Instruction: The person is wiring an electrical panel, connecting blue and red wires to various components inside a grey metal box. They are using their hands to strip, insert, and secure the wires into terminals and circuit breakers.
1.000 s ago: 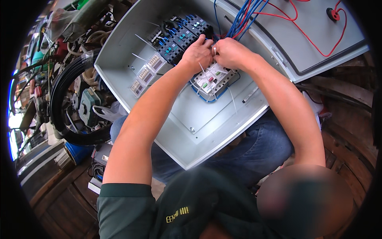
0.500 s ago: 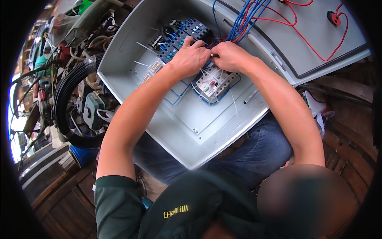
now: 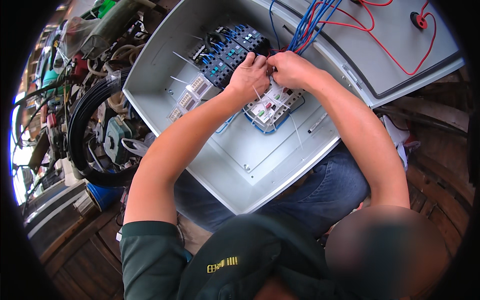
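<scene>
My left hand [image 3: 250, 79] and my right hand [image 3: 291, 70] meet at the wire bundle inside a grey metal electrical enclosure [image 3: 225, 172]. The fingertips of both are pinched together, and what they grip is hidden. Just below them sits a row of white breaker-like modules [image 3: 270, 107] with red and green buttons, edged by blue wire. Thin white cable ties [image 3: 296, 125] stick out around these modules. Black contactors [image 3: 232, 56] with blue wires lie to the left of my left hand. Blue wires [image 3: 312, 22] run from beyond my right hand toward the door.
The grey enclosure door [image 3: 395, 37] lies open at the far right, with red wires looped across it. A marker pen [image 3: 318, 123] rests inside the box by its right wall. Small white modules [image 3: 192, 93] sit left of my forearm. A black cable coil [image 3: 75, 125] stands outside, at left.
My left hand has shifted slightly right and down, uncovering more of the contactors and white modules. My right hand stays near the same spot, its fingers still pinched.
</scene>
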{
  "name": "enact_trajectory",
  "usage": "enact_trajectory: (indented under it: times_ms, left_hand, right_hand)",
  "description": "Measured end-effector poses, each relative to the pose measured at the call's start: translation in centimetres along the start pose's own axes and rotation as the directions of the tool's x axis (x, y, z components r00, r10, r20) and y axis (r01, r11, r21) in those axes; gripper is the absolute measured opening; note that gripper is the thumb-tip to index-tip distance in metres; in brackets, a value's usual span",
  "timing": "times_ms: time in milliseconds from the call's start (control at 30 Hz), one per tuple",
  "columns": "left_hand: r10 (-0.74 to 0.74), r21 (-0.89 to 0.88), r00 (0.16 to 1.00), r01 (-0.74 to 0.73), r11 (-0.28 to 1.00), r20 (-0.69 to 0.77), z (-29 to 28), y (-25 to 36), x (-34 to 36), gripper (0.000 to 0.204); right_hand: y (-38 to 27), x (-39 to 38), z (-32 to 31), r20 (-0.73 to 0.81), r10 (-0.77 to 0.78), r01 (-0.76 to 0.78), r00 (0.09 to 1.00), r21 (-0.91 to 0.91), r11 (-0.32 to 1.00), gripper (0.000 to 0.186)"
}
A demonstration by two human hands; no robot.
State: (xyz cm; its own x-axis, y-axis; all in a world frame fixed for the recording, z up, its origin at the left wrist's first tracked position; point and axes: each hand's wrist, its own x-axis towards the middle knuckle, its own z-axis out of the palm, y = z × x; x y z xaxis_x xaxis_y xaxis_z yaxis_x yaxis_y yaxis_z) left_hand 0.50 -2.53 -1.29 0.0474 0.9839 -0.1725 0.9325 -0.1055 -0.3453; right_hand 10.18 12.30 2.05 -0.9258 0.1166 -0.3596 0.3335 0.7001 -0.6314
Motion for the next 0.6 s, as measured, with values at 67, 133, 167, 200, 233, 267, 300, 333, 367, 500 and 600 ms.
enact_trajectory:
  times_ms: [67, 133, 167, 200, 233, 267, 300, 333, 367, 500, 600]
  left_hand:
    - [0.011, 0.091, 0.999, -0.016, 0.996, 0.051, 0.2, 0.4, 0.3, 0.024]
    - [-0.01, 0.094, 0.997, 0.003, 0.996, 0.075, 0.0, 0.5, 0.5, 0.023]
    - [-0.02, 0.096, 0.996, 0.011, 0.995, 0.088, -0.3, 0.6, 0.6, 0.023]
    - [-0.033, 0.098, 0.994, 0.023, 0.995, 0.104, -0.6, 0.9, 0.8, 0.023]
    - [-0.028, 0.097, 0.995, 0.019, 0.995, 0.093, -0.5, 0.8, 0.7, 0.021]
    - [-0.024, 0.097, 0.996, 0.015, 0.995, 0.084, -0.5, 0.7, 0.7, 0.018]
    - [-0.02, 0.097, 0.997, 0.013, 0.995, 0.074, -0.5, 0.6, 0.5, 0.016]
    - [-0.013, 0.064, 1.0, 0.012, 0.998, 0.023, -0.5, 0.2, 0.3, 0.016]
    - [-0.009, 0.032, 1.0, 0.01, 0.999, -0.028, -0.6, -0.3, -0.2, 0.015]
    - [-0.086, -0.137, 0.988, 0.068, 0.988, -0.125, -2.1, -2.0, -1.4, 0.013]
    - [-0.115, -0.317, 0.979, 0.057, 0.947, -0.168, -1.2, -3.1, -2.2, 0.009]
  right_hand:
    - [0.0, 0.0, -0.1, -0.005, -0.01, 0.01, 1.0, -0.024, 1.0, 0.021]
    - [-0.1, 0.0, -0.2, -0.014, -0.036, 0.035, 0.999, -0.063, 0.997, 0.021]
    - [-0.1, 0.0, -0.2, -0.004, -0.016, 0.016, 1.0, -0.041, 0.999, 0.021]
    - [-0.1, -0.1, -0.2, 0.008, 0.003, -0.003, 1.0, -0.019, 1.0, 0.02]
    - [-0.2, 0.0, -0.3, 0.019, 0.017, -0.017, 1.0, 0.003, 1.0, 0.02]
    - [-0.3, 0.0, -0.3, 0.027, 0.013, -0.013, 1.0, 0.013, 1.0, 0.02]
    - [-0.5, 0.1, -0.3, 0.035, 0.008, -0.008, 0.999, 0.023, 1.0, 0.019]
    - [-0.4, 0.1, -0.4, 0.039, 0.007, -0.009, 0.999, 0.036, 0.999, 0.019]
    - [-0.3, 0.2, -0.4, 0.053, 0.012, -0.015, 0.999, 0.061, 0.998, 0.018]
    - [0.7, 0.2, 0.2, 0.075, 0.017, -0.024, 0.997, 0.087, 0.996, 0.017]
    - [-0.2, 0.0, 0.0, 0.009, -0.005, 0.006, 1.0, -0.023, 1.0, 0.016]
